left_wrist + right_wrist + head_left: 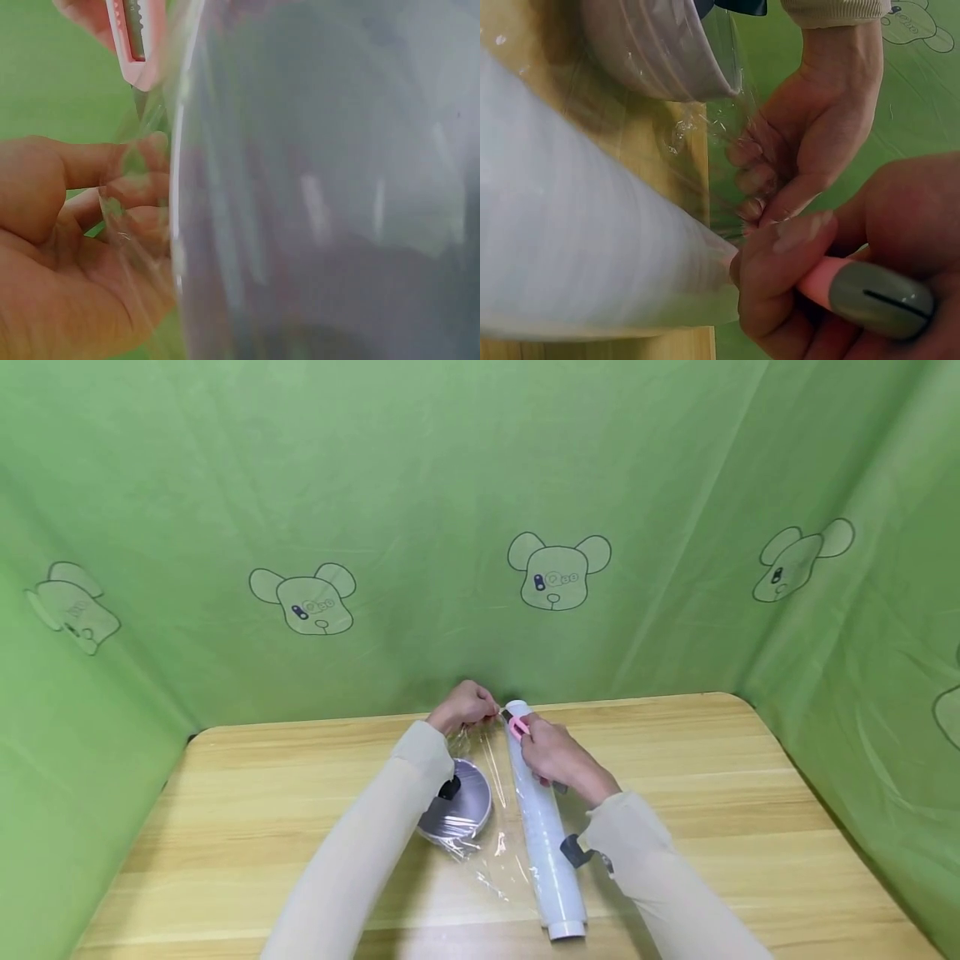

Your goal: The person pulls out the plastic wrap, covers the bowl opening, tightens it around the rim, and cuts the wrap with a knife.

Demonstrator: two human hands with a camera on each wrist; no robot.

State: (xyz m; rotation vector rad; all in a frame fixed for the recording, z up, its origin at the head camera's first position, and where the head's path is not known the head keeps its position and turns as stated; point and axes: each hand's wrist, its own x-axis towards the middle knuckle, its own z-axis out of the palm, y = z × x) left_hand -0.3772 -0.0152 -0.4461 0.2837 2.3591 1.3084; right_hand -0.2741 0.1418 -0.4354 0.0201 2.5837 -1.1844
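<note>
My left hand (467, 703) pinches the far edge of a sheet of clear plastic wrap (495, 827) between thumb and fingers. That sheet covers a greyish round bowl (471, 797) and runs to a long white roll of plastic wrap (546, 852) lying on the table. My right hand (553, 750) grips a pink utility knife (517, 727) with a dark grey end, over the roll's far end. In the left wrist view the blade of the utility knife (135, 37) points at the film beside the left fingertips. The right wrist view shows its grey end (881, 300) in the right hand.
The wooden table (247, 827) ends at a green curtain (435, 485) with printed bear heads, close behind both hands. More curtain (885, 718) stands along the right side. Dark wrist straps (576, 852) sit at the cream sleeves (645, 835).
</note>
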